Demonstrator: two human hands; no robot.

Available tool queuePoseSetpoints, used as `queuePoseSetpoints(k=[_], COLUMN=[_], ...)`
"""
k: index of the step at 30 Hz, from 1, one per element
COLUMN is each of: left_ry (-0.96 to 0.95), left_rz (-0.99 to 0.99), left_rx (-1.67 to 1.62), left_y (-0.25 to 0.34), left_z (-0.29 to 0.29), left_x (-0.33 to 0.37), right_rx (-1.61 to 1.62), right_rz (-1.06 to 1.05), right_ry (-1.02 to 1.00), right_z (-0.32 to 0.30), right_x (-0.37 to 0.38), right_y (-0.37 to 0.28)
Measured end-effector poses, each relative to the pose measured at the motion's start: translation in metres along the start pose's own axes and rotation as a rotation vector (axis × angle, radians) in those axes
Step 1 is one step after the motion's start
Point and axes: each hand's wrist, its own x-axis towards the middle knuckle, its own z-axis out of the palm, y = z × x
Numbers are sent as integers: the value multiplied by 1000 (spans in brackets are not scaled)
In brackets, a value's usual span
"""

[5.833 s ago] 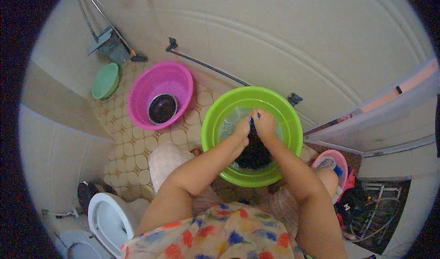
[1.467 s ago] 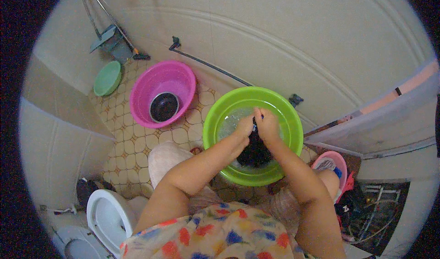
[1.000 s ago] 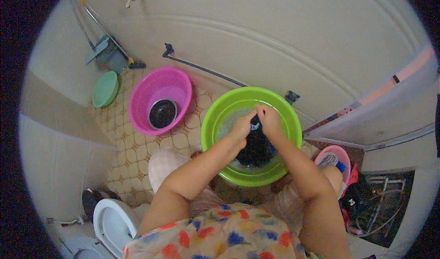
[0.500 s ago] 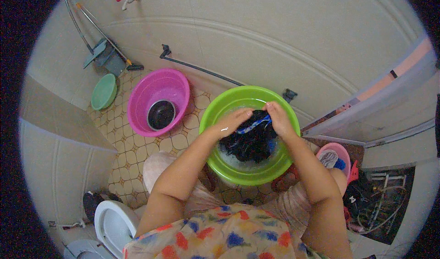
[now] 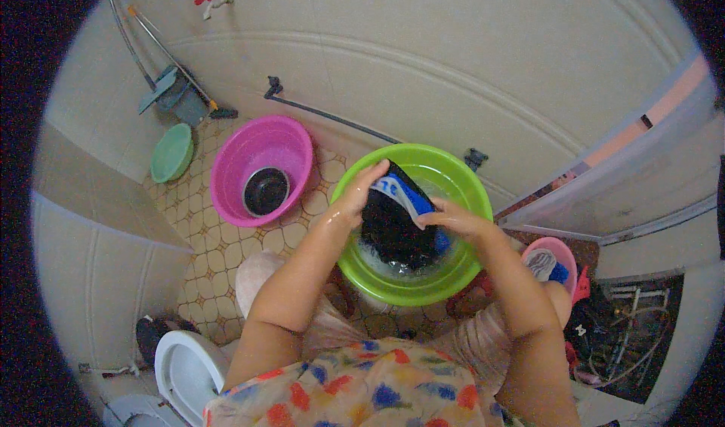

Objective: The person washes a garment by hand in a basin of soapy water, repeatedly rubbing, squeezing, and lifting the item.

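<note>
Wet black underpants (image 5: 396,227) with a blue and white waistband are stretched between my two hands over the green basin (image 5: 414,297). My left hand (image 5: 358,199) grips the waistband's left end, fingers toward the far side. At the other end, my right hand (image 5: 453,217) pinches the band between thumb and fingers. The lower part of the cloth hangs into sudsy water (image 5: 377,262) in the basin. A blue patch (image 5: 444,241) shows beside the cloth near my right wrist; I cannot tell whether it belongs to it.
To the left stands a pink tub (image 5: 226,166) with a dark round bowl (image 5: 266,191) inside. A small green basin (image 5: 172,154), a broom (image 5: 223,113) and a toilet (image 5: 189,366) are farther left. A pink bucket (image 5: 570,257) with cloths is at right; a pipe (image 5: 332,114) runs along the wall.
The bunched black cloth has been spread and turned, so the waistband now shows wide. My hands have moved apart, the right one lower and nearer to me.
</note>
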Motion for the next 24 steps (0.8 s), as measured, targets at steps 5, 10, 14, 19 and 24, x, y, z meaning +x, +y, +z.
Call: queuePoseSetpoints(k=[5,10,14,19,24], left_ry=[112,406,298,247,280], left_rz=[9,506,422,132,64], left_rx=[25,1093,1524,1688,1638], left_y=[15,-34,-68,-94,-105], left_z=[7,-46,-41,-57,-74], left_x=[-2,49,57,78,99], right_rx=[271,-222,-772,-1088,-675], right_rz=[4,-28,-2,213,150], right_ry=[266,639,582,547,562], right_z=[-25,-26,-7,15,-19], right_x=[1,28,45,65,75], right_y=[2,5,20,45,53])
